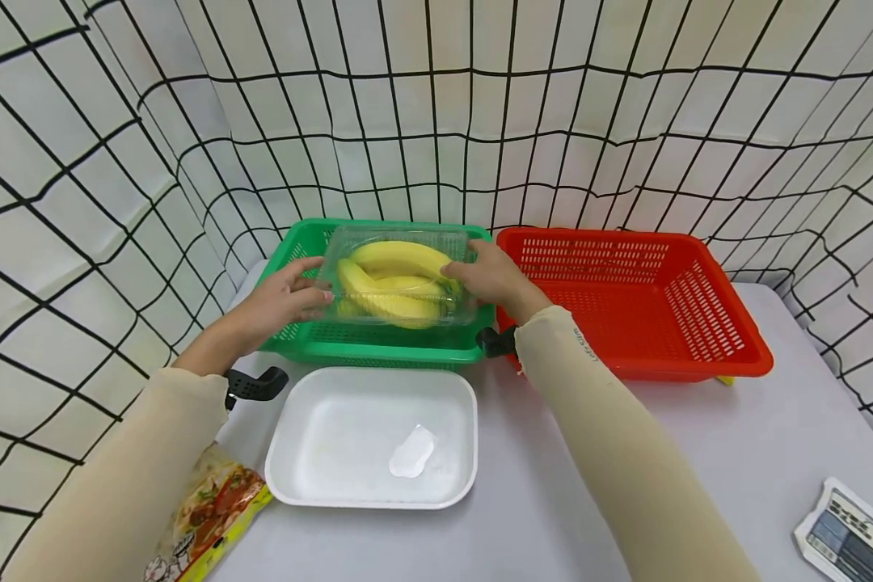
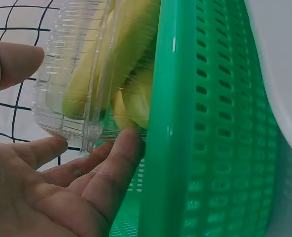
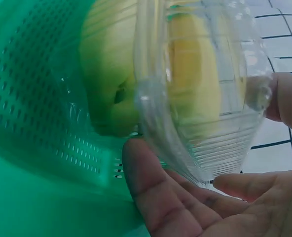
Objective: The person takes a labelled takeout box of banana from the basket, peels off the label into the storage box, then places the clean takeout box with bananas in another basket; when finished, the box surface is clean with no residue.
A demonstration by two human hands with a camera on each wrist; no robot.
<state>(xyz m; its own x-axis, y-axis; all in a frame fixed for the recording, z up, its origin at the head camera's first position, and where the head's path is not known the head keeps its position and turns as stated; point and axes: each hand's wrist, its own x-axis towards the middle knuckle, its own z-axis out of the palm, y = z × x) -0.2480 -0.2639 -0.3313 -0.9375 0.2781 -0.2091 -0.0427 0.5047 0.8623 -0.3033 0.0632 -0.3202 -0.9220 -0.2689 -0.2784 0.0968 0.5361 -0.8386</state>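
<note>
A clear plastic clamshell box (image 1: 335,242) with yellow bananas (image 1: 400,307) inside is at the green basket (image 1: 378,354), tilted in the wrist views. My left hand (image 1: 284,299) holds the box's left end, thumb on the upper side and fingers at the lower edge, as the left wrist view shows. At the other end, my right hand (image 1: 491,279) grips the box, its thumb on the lid and its fingers (image 3: 151,168) along the underside. Both hands are over the basket; whether the box touches the basket floor I cannot tell.
A red basket (image 1: 727,323) stands right of the green one. In front lies a white tray (image 1: 335,436) with a pale patch. A colourful food packet (image 1: 221,509) lies at front left, a white-and-blue packet (image 1: 858,525) at front right. Black wire mesh (image 1: 509,73) surrounds the table.
</note>
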